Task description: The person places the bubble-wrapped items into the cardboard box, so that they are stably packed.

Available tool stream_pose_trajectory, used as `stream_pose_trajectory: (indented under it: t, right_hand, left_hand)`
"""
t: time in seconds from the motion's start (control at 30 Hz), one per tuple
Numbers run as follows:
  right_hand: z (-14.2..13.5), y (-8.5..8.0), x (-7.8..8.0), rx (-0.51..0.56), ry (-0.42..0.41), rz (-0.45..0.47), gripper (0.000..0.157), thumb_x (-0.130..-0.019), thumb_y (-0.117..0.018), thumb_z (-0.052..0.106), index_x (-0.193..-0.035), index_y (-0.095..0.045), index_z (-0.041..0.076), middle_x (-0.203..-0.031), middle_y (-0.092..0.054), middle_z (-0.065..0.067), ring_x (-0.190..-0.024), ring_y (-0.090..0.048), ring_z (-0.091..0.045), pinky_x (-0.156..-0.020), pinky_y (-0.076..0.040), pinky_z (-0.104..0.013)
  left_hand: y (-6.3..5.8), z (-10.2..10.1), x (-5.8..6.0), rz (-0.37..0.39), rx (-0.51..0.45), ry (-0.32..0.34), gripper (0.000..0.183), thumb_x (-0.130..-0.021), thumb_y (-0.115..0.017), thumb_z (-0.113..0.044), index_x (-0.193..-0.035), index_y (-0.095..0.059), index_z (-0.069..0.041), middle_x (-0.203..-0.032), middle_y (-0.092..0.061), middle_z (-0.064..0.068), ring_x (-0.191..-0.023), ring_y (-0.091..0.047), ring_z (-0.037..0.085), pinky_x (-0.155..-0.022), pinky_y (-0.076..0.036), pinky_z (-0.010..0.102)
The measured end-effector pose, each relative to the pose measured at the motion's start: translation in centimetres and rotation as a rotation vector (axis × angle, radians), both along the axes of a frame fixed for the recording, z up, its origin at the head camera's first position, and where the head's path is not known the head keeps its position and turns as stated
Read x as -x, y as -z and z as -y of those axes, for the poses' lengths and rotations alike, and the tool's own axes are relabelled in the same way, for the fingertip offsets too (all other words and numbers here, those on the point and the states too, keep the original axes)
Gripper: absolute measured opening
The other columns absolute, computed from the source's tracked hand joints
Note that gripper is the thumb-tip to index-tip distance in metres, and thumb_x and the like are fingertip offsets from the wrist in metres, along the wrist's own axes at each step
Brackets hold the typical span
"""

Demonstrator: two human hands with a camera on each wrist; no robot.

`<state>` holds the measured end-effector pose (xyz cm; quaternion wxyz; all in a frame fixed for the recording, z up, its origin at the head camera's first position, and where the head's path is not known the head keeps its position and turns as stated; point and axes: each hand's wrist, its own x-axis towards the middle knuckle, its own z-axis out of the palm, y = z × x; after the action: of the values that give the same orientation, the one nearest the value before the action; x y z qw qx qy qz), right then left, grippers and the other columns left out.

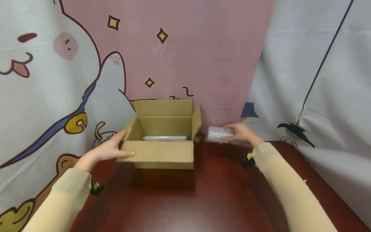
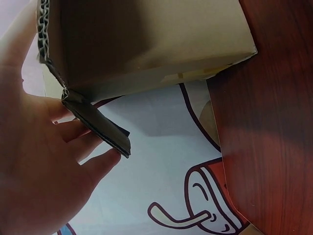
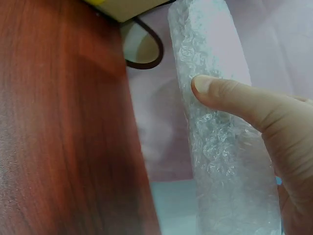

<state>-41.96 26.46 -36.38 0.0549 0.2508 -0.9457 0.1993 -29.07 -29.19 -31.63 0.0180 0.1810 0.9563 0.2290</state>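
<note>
An open cardboard box stands toward the back of the table, its flaps spread. My left hand grips the box's front left corner, the thumb along the front flap and the fingers at the side flap. In the left wrist view, those fingers lie behind a small folded flap. Inside the box shows a shiny plastic-wrapped item, mostly hidden by the front flap. Right of the box, my right hand holds a bubble-wrapped package between thumb and fingers; its contents are hidden.
The dark red wooden table runs beneath the box and both forearms. A printed cloth hangs close behind and along both sides. Small black devices with yellow marks sit at the left wrist and the right wrist.
</note>
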Motion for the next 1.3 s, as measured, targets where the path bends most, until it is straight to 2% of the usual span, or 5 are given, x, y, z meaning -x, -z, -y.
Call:
stream_pose_trajectory:
  t: [0.17, 0.4, 0.63, 0.87, 1.3]
  right_hand:
    - [-0.3, -0.9, -0.3, 0.011, 0.004, -0.013, 0.076, -0.070, -0.088, 0.030, -0.137, -0.057, 0.009, -0.132, -0.058, -0.016, -0.119, -0.054, -0.036, -0.096, -0.043, -0.054]
    - [-0.1, -3.0, -1.0, 0.005, -0.001, -0.015, 0.075, -0.070, -0.087, 0.027, -0.136, -0.058, 0.008, -0.119, -0.066, -0.012, -0.092, -0.060, -0.026, -0.084, -0.047, -0.048]
    - [0.2, -5.2, -1.5, -0.002, 0.020, 0.000, 0.072, -0.071, -0.088, 0.029, -0.135, -0.060, 0.013, -0.133, -0.058, -0.014, -0.116, -0.054, -0.032, -0.092, -0.044, -0.052]
    - [0.2, -7.0, -1.8, -0.019, 0.022, -0.003, 0.072, -0.072, -0.086, 0.035, -0.136, -0.059, 0.015, -0.133, -0.058, -0.014, -0.099, -0.052, -0.027, -0.078, -0.042, -0.044]
    - [0.4, -10.6, -2.4, -0.011, 0.043, -0.011, 0.072, -0.073, -0.086, 0.032, -0.137, -0.058, 0.016, -0.137, -0.055, -0.013, -0.112, -0.053, -0.028, -0.086, -0.044, -0.046]
  left_hand:
    - [-0.1, 0.0, 0.0, -0.001, -0.006, 0.007, 0.112, -0.083, -0.072, -0.050, -0.152, -0.006, 0.008, -0.155, -0.007, 0.033, -0.141, -0.009, 0.050, -0.107, -0.017, 0.066]
    - [0.1, 0.0, 0.0, -0.008, -0.003, 0.001, 0.113, -0.082, -0.072, -0.051, -0.152, -0.006, 0.007, -0.155, -0.007, 0.033, -0.141, -0.010, 0.051, -0.107, -0.017, 0.066]
    - [0.1, 0.1, -0.1, -0.001, -0.006, 0.004, 0.112, -0.083, -0.072, -0.050, -0.153, -0.005, 0.006, -0.155, -0.006, 0.033, -0.141, -0.008, 0.051, -0.106, -0.016, 0.067]
    - [0.1, 0.0, -0.2, -0.005, -0.008, 0.006, 0.112, -0.083, -0.072, -0.050, -0.152, -0.006, 0.008, -0.155, -0.007, 0.034, -0.140, -0.009, 0.051, -0.107, -0.016, 0.066]
    - [0.0, -0.2, -0.3, -0.009, -0.010, 0.011, 0.112, -0.082, -0.073, -0.049, -0.152, -0.006, 0.009, -0.155, -0.006, 0.034, -0.140, -0.009, 0.051, -0.107, -0.016, 0.066]
